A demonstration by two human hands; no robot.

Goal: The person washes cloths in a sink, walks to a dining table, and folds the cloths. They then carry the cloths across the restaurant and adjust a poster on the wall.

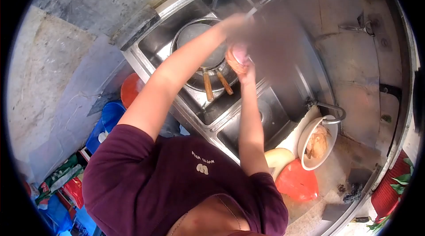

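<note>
My left hand (237, 24) reaches over the double metal sink (209, 126); its fingers are smeared by a brown blur, and a shiny metal strip (261, 6) runs up from beside it. Just below, my right hand (241, 65) is closed around a small pink thing (240, 53), too blurred to identify. Beside and partly under my left forearm, a round metal pan (195, 34) sits in the sink basin. Two wooden handles, one left (208, 86) and one right (225, 83), point toward my body.
Right of the sink, a curved faucet (340, 111) reaches over a white bowl (305, 141) holding pale brown food (317, 144). A red bowl (297, 180) is below it. Blue containers (110, 114) and colourful packets (74, 189) lie at the left.
</note>
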